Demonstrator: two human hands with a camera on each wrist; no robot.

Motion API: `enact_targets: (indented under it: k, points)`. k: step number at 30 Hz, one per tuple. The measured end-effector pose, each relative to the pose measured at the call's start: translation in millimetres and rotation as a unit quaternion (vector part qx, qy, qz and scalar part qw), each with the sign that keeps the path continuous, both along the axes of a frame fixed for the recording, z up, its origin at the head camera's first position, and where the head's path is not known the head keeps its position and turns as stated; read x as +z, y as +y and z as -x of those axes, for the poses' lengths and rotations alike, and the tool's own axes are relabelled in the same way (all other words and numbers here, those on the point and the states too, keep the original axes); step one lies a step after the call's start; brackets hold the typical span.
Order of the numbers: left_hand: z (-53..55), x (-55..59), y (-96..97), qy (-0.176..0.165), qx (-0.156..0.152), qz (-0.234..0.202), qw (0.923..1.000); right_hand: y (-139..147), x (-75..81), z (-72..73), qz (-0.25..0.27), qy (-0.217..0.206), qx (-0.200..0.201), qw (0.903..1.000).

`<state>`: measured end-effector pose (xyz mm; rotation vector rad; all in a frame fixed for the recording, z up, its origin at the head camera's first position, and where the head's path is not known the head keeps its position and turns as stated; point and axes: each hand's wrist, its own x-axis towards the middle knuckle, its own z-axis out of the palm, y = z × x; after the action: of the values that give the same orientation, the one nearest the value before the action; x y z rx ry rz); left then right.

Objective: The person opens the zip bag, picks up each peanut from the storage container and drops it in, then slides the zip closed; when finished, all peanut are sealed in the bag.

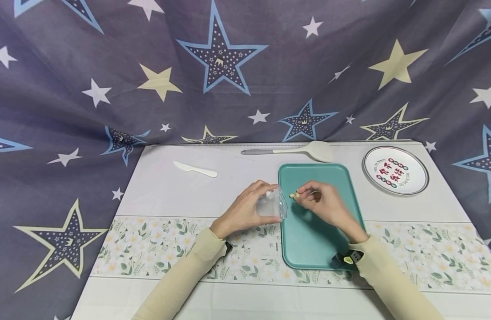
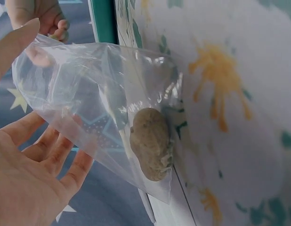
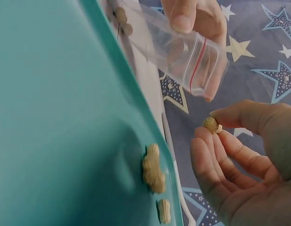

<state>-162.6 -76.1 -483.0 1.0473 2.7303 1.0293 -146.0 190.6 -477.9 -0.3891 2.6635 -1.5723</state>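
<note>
My left hand (image 1: 245,206) holds a clear zip-lock bag (image 2: 98,70) at its mouth, thumb on one side and fingers on the other, spreading it. A peanut in its shell (image 2: 150,143) lies at the bottom of the bag. Between thumb and fingertips, my right hand (image 1: 323,202) pinches another peanut (image 3: 211,125), just to the right of the bag's mouth and above the teal tray (image 1: 321,249). More unshelled peanuts (image 3: 154,169) lie on the tray near its edge in the right wrist view.
A white plastic knife (image 1: 195,169) lies at the back left of the table. Behind the tray is a white spatula with a grey handle (image 1: 285,151). A white plate with red lettering (image 1: 415,180) sits at the back right. A star-patterned cloth (image 1: 269,98) hangs behind.
</note>
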Motion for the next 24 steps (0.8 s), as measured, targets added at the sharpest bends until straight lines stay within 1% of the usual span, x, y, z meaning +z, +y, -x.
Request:
enact_targets:
  k: [8,16,20,24]
  points:
    - [0.4,1.3,0.3,0.0,0.003,0.002,1.0,-10.9,6.5,-4.0,0.015,-0.011,0.011,0.9998]
    - [1.9,2.5,-0.9,0.004,-0.001,-0.004,1.0,-23.4,8.2,-2.4,0.018,-0.018,0.027,0.9993]
    - [2.0,2.6,-1.6,0.0,-0.001,-0.004,1.0,-27.4,8.2,-1.9,0.018,-0.012,0.033,0.9992]
    - [2.0,1.5,-2.0,0.004,0.0,-0.011,0.9999,-29.8,7.9,-1.9,0.016,-0.005,0.04,0.9991]
